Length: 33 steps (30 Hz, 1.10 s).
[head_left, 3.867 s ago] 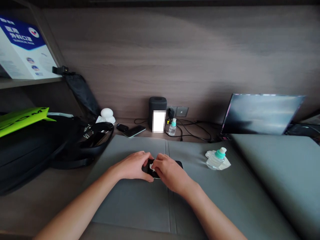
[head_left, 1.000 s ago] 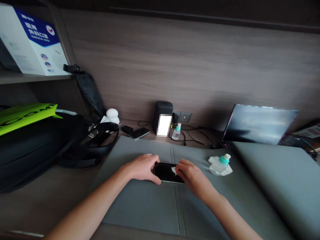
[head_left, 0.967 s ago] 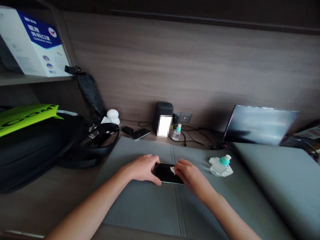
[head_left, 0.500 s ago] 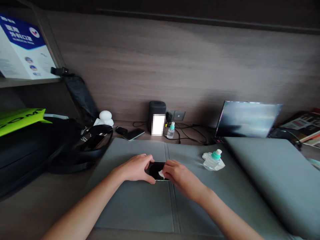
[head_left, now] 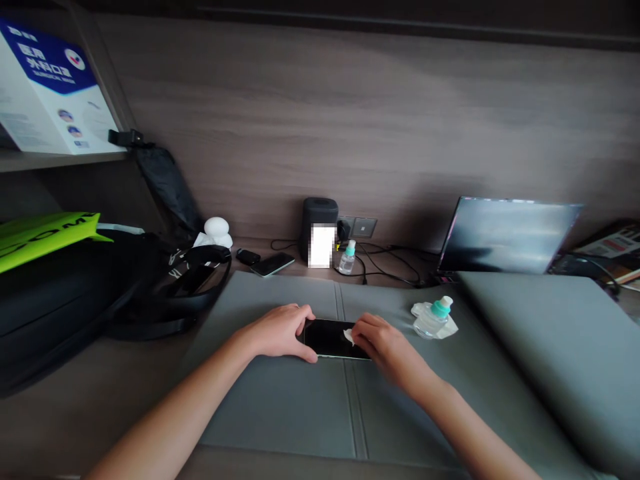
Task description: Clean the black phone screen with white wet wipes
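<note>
A black phone lies flat, screen up, on the grey desk mat. My left hand grips the phone's left end, fingers curled round its edge. My right hand pinches a small white wipe and presses it on the right part of the screen. A small clear bottle with a teal cap lies on a white tissue to the right of my right hand.
A black backpack with a green bag on it fills the left. At the back stand a black speaker, a second phone, a small spray bottle and cables. An open laptop and a grey cushion are at right.
My right hand has slid the wipe from the screen's left part toward its right, uncovering more of the screen. My left hand keeps its hold on the phone's left end.
</note>
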### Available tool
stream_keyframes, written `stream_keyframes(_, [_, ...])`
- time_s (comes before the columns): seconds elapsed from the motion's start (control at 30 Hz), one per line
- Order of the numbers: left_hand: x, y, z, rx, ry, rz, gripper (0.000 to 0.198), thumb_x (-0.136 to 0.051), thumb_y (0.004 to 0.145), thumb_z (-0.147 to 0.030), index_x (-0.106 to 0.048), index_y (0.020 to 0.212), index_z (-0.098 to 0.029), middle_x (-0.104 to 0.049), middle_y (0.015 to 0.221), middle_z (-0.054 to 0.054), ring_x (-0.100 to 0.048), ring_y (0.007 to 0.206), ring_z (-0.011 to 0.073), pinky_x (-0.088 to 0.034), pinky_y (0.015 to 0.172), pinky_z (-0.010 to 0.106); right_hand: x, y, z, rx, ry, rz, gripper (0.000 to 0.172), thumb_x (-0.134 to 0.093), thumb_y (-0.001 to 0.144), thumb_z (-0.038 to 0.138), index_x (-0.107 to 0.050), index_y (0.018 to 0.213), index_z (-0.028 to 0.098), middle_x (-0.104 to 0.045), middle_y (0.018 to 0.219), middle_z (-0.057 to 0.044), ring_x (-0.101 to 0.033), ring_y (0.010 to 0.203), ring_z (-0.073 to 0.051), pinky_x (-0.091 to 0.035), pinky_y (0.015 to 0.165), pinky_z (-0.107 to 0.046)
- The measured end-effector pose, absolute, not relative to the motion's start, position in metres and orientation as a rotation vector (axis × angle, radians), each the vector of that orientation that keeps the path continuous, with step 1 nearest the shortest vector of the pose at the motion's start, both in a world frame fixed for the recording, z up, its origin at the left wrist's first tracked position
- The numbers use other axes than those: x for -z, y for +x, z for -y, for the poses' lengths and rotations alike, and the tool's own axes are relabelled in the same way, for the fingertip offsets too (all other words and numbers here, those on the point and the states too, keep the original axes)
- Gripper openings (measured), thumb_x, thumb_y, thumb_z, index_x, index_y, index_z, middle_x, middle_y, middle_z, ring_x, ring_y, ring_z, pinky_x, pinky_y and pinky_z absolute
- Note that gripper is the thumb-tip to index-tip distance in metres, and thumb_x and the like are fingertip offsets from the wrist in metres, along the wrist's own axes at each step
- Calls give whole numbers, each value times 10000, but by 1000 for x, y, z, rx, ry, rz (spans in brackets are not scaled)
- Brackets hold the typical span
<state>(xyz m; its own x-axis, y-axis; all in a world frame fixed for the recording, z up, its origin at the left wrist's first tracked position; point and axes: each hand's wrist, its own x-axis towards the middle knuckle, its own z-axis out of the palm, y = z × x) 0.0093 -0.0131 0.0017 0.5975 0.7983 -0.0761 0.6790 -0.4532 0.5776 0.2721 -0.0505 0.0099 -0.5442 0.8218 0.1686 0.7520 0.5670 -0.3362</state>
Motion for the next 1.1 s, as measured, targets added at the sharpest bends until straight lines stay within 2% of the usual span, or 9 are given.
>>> stream_keyframes(0.6, [-2, 12, 12, -258, 2294, -1197, 630, -798, 599, -555, -552, 1087, -243, -582, 868, -5, -582, 808, 219, -377, 642, 277, -8, 243, 50, -314, -1252, 2516, 235, -415, 994, 148, -605, 862, 191, -578, 898, -53, -554, 828, -182, -440, 733, -297])
stream_keyframes(0.87, [0, 11, 14, -270, 2322, -1206, 533, -788, 623, -539, -549, 986, -230, -578, 859, -3, -576, 792, 216, -376, 648, 278, -7, 205, 48, -80, -1211, 2615, 250, -460, 965, 79, -615, 791, 168, -584, 857, -52, -537, 802, -180, -425, 762, -302])
stream_keyframes(1.1, [-1, 10, 13, -291, 2297, -1191, 616, -805, 596, -541, -561, 1081, -250, -584, 863, -12, -580, 808, 216, -380, 645, 274, -3, 243, 51, -195, -1269, 2478, 226, -446, 993, 126, -596, 834, 185, -574, 872, -37, -545, 804, -175, -431, 731, -281])
